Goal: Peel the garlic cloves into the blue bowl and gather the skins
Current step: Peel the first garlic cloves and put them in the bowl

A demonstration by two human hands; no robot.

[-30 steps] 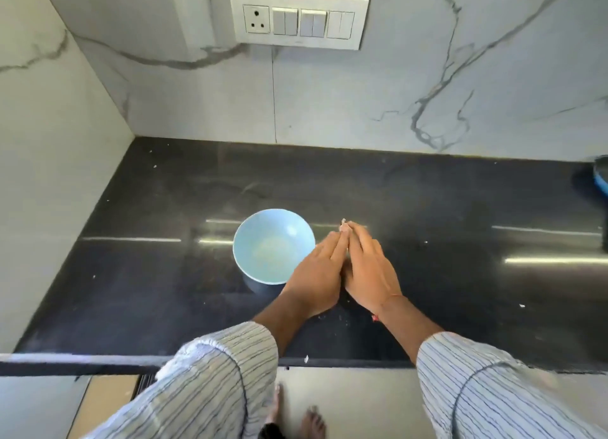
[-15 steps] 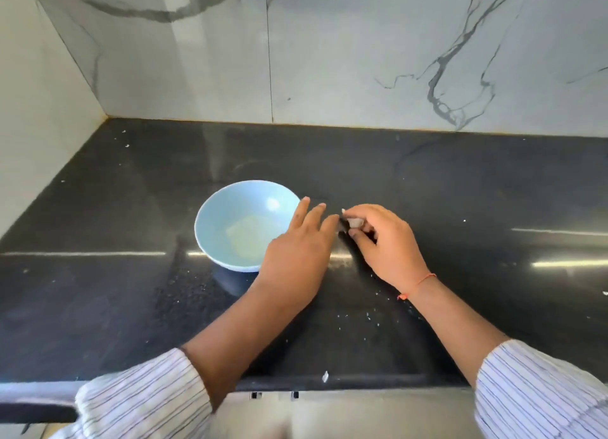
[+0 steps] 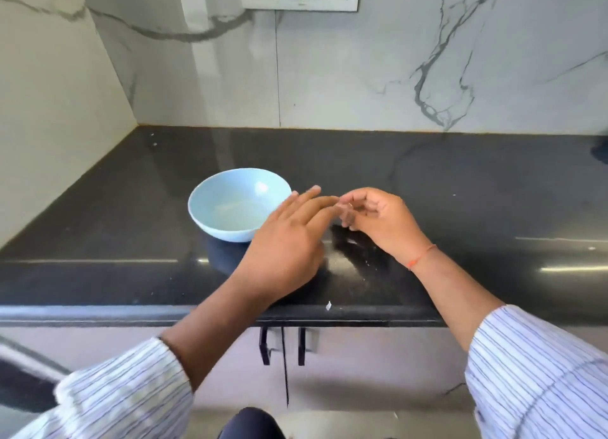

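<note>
Right hand (image 3: pixel 378 220) curled, fingertips pinching a small pale piece — presumably a garlic clove (image 3: pixel 345 212), blurred. Left hand (image 3: pixel 289 241) flat, fingers straight, tips touching the clove, likely picking at skin. Held just beside the blue bowl (image 3: pixel 227 221) for a short drop. Skin flecks (image 3: pixel 328 305) scattered on counter (image 3: pixel 115 234) — ungathered.

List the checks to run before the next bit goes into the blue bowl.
1. Round light-blue bowl upright on the black stone counter: ok.
2. Right hand pinches a small pale piece: ok.
3. Clove or skin: cannot tell.
4. Left hand free, fingers straight: ok.
5. Bowl beside the hands: ok.
6. Skins gathered: not ok, a white scrap lies at the counter's front edge.
</note>
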